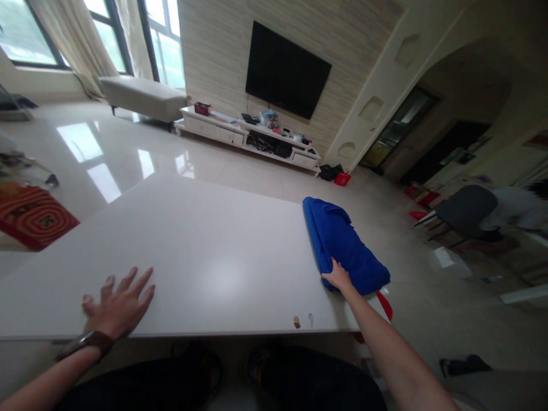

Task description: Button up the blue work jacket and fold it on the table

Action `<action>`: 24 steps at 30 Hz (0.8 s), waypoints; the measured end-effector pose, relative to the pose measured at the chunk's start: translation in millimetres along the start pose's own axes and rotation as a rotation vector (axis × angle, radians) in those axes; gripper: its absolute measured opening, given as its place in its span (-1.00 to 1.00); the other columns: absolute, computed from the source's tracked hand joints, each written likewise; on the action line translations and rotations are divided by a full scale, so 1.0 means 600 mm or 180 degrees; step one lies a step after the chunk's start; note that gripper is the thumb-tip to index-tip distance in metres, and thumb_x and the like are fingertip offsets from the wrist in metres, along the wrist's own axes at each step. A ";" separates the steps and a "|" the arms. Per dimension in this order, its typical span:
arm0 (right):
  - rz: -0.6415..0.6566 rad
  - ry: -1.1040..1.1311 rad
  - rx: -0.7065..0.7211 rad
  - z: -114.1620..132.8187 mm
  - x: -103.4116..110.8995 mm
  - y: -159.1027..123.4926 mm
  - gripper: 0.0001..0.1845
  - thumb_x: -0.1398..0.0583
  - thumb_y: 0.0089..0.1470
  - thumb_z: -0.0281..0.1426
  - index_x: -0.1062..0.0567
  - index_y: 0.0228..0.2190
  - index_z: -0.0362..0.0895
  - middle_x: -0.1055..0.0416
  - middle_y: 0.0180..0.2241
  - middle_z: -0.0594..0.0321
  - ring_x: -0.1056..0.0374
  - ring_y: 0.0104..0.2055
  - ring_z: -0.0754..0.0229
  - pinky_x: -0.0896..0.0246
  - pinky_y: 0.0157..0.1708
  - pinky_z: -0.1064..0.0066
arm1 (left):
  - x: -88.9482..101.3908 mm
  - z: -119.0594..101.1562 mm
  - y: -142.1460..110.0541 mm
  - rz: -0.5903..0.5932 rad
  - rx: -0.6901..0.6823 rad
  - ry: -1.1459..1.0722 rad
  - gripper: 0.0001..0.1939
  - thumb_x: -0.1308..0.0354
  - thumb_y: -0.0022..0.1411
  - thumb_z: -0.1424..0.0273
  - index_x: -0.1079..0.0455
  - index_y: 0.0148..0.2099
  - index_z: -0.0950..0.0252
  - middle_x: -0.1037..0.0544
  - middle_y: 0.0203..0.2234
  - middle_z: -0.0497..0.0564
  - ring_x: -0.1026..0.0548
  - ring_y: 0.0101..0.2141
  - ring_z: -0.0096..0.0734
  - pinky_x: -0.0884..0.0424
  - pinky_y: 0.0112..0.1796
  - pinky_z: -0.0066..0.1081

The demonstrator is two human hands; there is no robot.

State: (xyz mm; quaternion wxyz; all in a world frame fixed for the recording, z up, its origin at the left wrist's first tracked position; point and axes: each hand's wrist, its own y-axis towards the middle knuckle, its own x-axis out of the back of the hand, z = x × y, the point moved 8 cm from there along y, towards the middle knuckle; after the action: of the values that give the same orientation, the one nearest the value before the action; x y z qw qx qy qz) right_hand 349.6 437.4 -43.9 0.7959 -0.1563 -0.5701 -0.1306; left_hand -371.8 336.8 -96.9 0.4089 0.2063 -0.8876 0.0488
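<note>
Fabric (353, 251), blue and folded, is lying at the white surface's (192, 245) right end. The right hand (339, 277) is touching its near edge, grip unclear; the left hand (115, 308) is spreading open, palm down. Handling seems to be calling for steady edge contact.

A home's living room: a wall-mounted television (287, 69) above a long low white cabinet (252, 137), an upholstered bench (143, 97) and curtains (79, 43) by the windows (165, 43) at far left
</note>
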 end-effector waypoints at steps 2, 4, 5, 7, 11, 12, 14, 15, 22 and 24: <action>0.0056 -0.0559 -0.0042 0.008 -0.016 0.002 -0.02 -0.32 -0.08 -0.40 -0.19 0.36 -0.26 -0.21 0.24 -0.39 -0.28 0.24 -0.38 -0.10 0.23 -0.14 | 0.000 0.003 -0.001 -0.0110 -0.0180 -0.0006 -0.51 -0.27 0.13 0.02 -0.47 0.13 -0.16 -0.27 0.39 -0.14 0.07 0.42 0.37 0.44 0.23 0.50; 0.0100 -0.0793 0.0013 0.016 -0.013 0.004 -0.08 -0.28 -0.08 -0.49 -0.24 0.34 -0.29 -0.35 0.14 -0.37 -0.35 0.19 -0.33 -0.14 0.22 -0.06 | 0.001 0.002 -0.005 -0.0183 -0.0277 0.0028 -0.50 -0.26 0.16 0.05 -0.48 0.16 -0.09 -0.28 0.38 -0.04 0.06 0.41 0.40 0.46 0.23 0.49; 0.0128 -0.0818 0.0056 0.021 -0.007 0.006 -0.09 -0.26 -0.09 -0.53 -0.26 0.33 -0.30 -0.40 0.10 -0.35 -0.36 0.18 -0.31 -0.15 0.22 -0.02 | 0.001 -0.001 -0.008 -0.0187 -0.0285 0.0084 -0.48 -0.24 0.18 0.05 -0.48 0.19 -0.05 -0.27 0.38 0.02 0.07 0.41 0.41 0.47 0.24 0.47; 0.0155 -0.0907 0.0127 0.033 0.008 0.006 -0.10 -0.22 -0.08 -0.55 -0.27 0.34 -0.32 -0.44 0.07 -0.33 -0.37 0.18 -0.28 -0.16 0.22 0.02 | -0.001 -0.009 -0.012 -0.0109 -0.0255 0.0274 -0.44 -0.17 0.24 0.06 -0.46 0.25 0.03 -0.23 0.40 0.12 0.10 0.42 0.41 0.48 0.25 0.44; 0.0268 -0.1097 0.0305 0.081 0.009 -0.022 -0.14 -0.17 -0.01 -0.51 -0.26 0.35 -0.35 -0.42 0.13 -0.28 -0.38 0.19 -0.22 -0.21 0.22 0.10 | -0.002 -0.026 -0.017 0.0089 -0.0210 0.0758 -0.38 0.01 0.34 0.06 -0.34 0.37 0.09 -0.16 0.43 0.13 0.12 0.42 0.37 0.43 0.26 0.43; 0.0322 -0.1141 0.0380 0.099 -0.001 -0.035 -0.15 -0.17 0.00 -0.49 -0.26 0.35 -0.35 -0.42 0.14 -0.25 -0.38 0.19 -0.20 -0.22 0.21 0.14 | -0.003 -0.029 -0.018 0.0142 -0.0224 0.0903 -0.37 0.07 0.37 0.06 -0.30 0.40 0.11 -0.14 0.44 0.11 0.12 0.42 0.37 0.39 0.26 0.43; 0.0436 -0.1217 0.0566 0.141 -0.028 -0.071 -0.17 -0.16 0.02 -0.46 -0.27 0.35 -0.32 -0.41 0.17 -0.18 -0.38 0.21 -0.15 -0.22 0.22 0.21 | -0.002 -0.032 -0.020 0.0188 -0.0233 0.1160 -0.35 0.18 0.41 0.08 -0.25 0.43 0.13 -0.12 0.45 0.06 0.10 0.41 0.36 0.32 0.26 0.43; 0.0488 -0.1249 0.0663 0.164 -0.044 -0.091 -0.18 -0.16 0.03 -0.45 -0.28 0.34 -0.30 -0.42 0.18 -0.16 -0.38 0.21 -0.13 -0.22 0.22 0.23 | -0.001 -0.033 -0.021 0.0195 -0.0238 0.1245 -0.35 0.22 0.42 0.09 -0.23 0.44 0.13 -0.11 0.46 0.05 0.09 0.40 0.36 0.29 0.26 0.43; 0.0615 -0.1459 0.0834 0.311 -0.130 -0.266 -0.13 -0.14 0.17 -0.27 -0.09 0.43 -0.29 -0.30 0.23 -0.37 -0.45 0.10 -0.27 -0.30 0.10 0.06 | -0.003 -0.032 -0.018 0.0125 -0.0285 0.1418 -0.35 0.23 0.42 0.09 -0.24 0.44 0.10 -0.14 0.44 0.04 0.02 0.38 0.35 0.18 0.24 0.43; 0.0847 -0.1317 0.0961 0.346 -0.136 -0.315 -0.06 -0.12 0.22 -0.10 0.05 0.47 -0.14 -0.10 0.36 -0.30 -0.42 0.16 -0.25 -0.27 0.14 0.04 | -0.004 -0.030 -0.017 0.0113 -0.0254 0.1441 -0.36 0.23 0.42 0.09 -0.24 0.44 0.08 -0.14 0.45 0.02 0.02 0.38 0.33 0.17 0.24 0.43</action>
State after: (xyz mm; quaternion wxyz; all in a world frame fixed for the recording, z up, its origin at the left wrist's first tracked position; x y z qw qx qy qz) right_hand 70.7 349.4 -39.8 0.6871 -0.1328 -0.7079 0.0959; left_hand -353.7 333.0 -87.6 0.6045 0.1581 -0.7780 0.0659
